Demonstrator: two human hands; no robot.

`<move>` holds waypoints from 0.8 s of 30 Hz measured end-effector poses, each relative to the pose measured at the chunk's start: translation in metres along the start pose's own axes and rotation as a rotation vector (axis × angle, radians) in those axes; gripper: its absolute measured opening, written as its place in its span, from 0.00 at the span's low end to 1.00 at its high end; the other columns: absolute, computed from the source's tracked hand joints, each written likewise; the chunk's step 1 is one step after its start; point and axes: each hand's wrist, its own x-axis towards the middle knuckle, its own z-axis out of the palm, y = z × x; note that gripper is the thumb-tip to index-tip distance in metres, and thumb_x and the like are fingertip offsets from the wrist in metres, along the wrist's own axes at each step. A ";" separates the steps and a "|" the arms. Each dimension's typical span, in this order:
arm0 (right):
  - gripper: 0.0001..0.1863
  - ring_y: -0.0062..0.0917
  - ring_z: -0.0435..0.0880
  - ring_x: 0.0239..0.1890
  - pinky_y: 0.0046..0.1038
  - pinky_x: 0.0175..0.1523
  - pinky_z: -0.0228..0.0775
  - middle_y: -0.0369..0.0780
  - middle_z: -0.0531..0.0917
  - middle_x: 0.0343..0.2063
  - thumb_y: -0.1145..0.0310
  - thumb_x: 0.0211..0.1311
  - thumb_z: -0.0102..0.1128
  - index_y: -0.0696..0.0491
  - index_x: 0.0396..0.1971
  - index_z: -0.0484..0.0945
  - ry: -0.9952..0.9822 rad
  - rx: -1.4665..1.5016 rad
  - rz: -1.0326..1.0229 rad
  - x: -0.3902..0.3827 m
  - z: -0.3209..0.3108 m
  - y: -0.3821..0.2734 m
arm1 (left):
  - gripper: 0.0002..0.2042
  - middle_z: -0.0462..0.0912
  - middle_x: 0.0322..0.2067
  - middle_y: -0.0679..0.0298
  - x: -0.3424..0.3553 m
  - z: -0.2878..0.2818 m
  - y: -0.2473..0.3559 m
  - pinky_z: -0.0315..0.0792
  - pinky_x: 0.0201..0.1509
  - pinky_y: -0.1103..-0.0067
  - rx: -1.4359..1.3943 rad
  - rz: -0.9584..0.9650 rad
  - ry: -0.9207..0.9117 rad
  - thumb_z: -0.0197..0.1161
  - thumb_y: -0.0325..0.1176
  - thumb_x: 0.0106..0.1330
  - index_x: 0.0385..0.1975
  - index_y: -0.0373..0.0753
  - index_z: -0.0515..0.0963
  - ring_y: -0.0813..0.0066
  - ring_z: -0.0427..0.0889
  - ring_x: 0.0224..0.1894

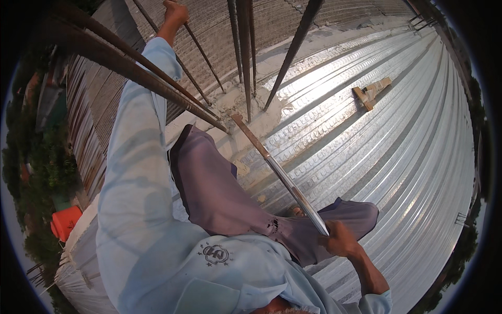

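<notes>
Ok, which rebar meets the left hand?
The thin one running down from inside the left hand's closed grip; the other bars pass outside it.

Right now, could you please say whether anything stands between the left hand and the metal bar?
Yes: in this view, upright steel rods stand between the left hand and the metal bar the right hand holds.

Pale-blue shirt, dark chest emblem; greyish-purple trousers.
</notes>
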 end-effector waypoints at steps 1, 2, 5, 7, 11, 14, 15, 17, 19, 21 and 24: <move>0.15 0.31 0.81 0.27 0.35 0.36 0.72 0.47 0.81 0.23 0.68 0.53 0.64 0.63 0.37 0.80 -0.024 0.048 0.002 -0.010 0.000 0.003 | 0.19 0.78 0.37 0.49 -0.006 -0.002 0.005 0.84 0.37 0.68 0.015 -0.009 0.008 0.49 0.34 0.76 0.60 0.35 0.54 0.63 0.85 0.32; 0.15 0.28 0.80 0.27 0.33 0.36 0.72 0.45 0.81 0.23 0.68 0.53 0.65 0.63 0.37 0.80 -0.047 0.102 0.004 -0.023 0.002 0.008 | 0.19 0.78 0.37 0.49 -0.013 -0.003 0.016 0.84 0.37 0.68 0.029 -0.016 0.009 0.49 0.34 0.76 0.60 0.35 0.54 0.63 0.85 0.32; 0.15 0.23 0.79 0.26 0.31 0.34 0.71 0.41 0.81 0.23 0.68 0.54 0.66 0.61 0.39 0.81 -0.069 0.233 0.072 -0.057 -0.001 -0.004 | 0.19 0.78 0.36 0.50 -0.024 -0.007 0.023 0.84 0.36 0.69 0.015 -0.025 -0.010 0.49 0.35 0.77 0.60 0.35 0.54 0.64 0.84 0.32; 0.14 0.20 0.77 0.24 0.29 0.30 0.69 0.38 0.79 0.21 0.70 0.53 0.67 0.61 0.38 0.79 -0.024 0.279 0.055 -0.064 0.005 -0.011 | 0.19 0.78 0.35 0.52 -0.015 -0.008 0.009 0.84 0.37 0.70 -0.045 0.015 -0.073 0.49 0.35 0.77 0.60 0.34 0.54 0.66 0.84 0.31; 0.11 0.17 0.73 0.19 0.25 0.24 0.64 0.35 0.75 0.18 0.70 0.52 0.67 0.60 0.32 0.77 0.089 0.230 -0.101 -0.033 0.017 -0.009 | 0.21 0.79 0.35 0.55 0.044 -0.010 -0.063 0.83 0.42 0.66 -0.125 0.295 -0.124 0.51 0.38 0.77 0.62 0.32 0.59 0.67 0.83 0.33; 0.15 0.17 0.75 0.24 0.27 0.29 0.68 0.35 0.78 0.21 0.68 0.56 0.64 0.63 0.40 0.80 0.086 0.205 -0.078 -0.003 0.023 -0.035 | 0.25 0.80 0.33 0.56 -0.003 0.008 -0.015 0.81 0.46 0.65 -0.272 0.193 -0.159 0.51 0.44 0.78 0.65 0.31 0.63 0.69 0.82 0.33; 0.14 0.17 0.75 0.24 0.27 0.28 0.68 0.35 0.78 0.21 0.68 0.57 0.64 0.63 0.38 0.80 0.033 0.122 -0.170 0.023 0.018 -0.049 | 0.21 0.86 0.34 0.49 0.045 -0.040 -0.073 0.78 0.48 0.64 -0.077 0.319 0.125 0.50 0.44 0.77 0.58 0.34 0.72 0.60 0.87 0.38; 0.12 0.17 0.74 0.23 0.26 0.26 0.66 0.33 0.76 0.20 0.68 0.57 0.62 0.63 0.35 0.80 0.078 0.171 -0.121 0.052 0.028 -0.035 | 0.25 0.85 0.38 0.47 0.006 -0.002 -0.032 0.76 0.49 0.60 -0.193 0.246 -0.088 0.53 0.43 0.76 0.64 0.30 0.68 0.56 0.86 0.41; 0.10 0.16 0.73 0.22 0.25 0.25 0.64 0.33 0.76 0.19 0.70 0.58 0.62 0.62 0.31 0.79 0.076 0.171 -0.169 0.080 0.034 -0.046 | 0.25 0.84 0.43 0.43 0.000 -0.006 -0.032 0.76 0.53 0.59 -0.159 0.227 0.060 0.53 0.42 0.76 0.66 0.33 0.68 0.49 0.84 0.47; 0.08 0.16 0.72 0.21 0.24 0.24 0.62 0.33 0.75 0.18 0.71 0.58 0.62 0.61 0.28 0.78 0.056 0.196 -0.192 0.092 0.034 -0.065 | 0.23 0.83 0.46 0.42 0.005 -0.012 -0.041 0.76 0.55 0.58 -0.109 0.219 0.098 0.53 0.42 0.76 0.64 0.35 0.70 0.46 0.83 0.49; 0.06 0.15 0.70 0.18 0.23 0.20 0.59 0.33 0.74 0.17 0.73 0.57 0.62 0.59 0.26 0.76 0.029 0.267 -0.161 0.100 0.031 -0.087 | 0.23 0.83 0.46 0.42 0.009 -0.011 -0.042 0.76 0.55 0.58 -0.131 0.221 0.101 0.53 0.42 0.75 0.64 0.34 0.70 0.46 0.83 0.49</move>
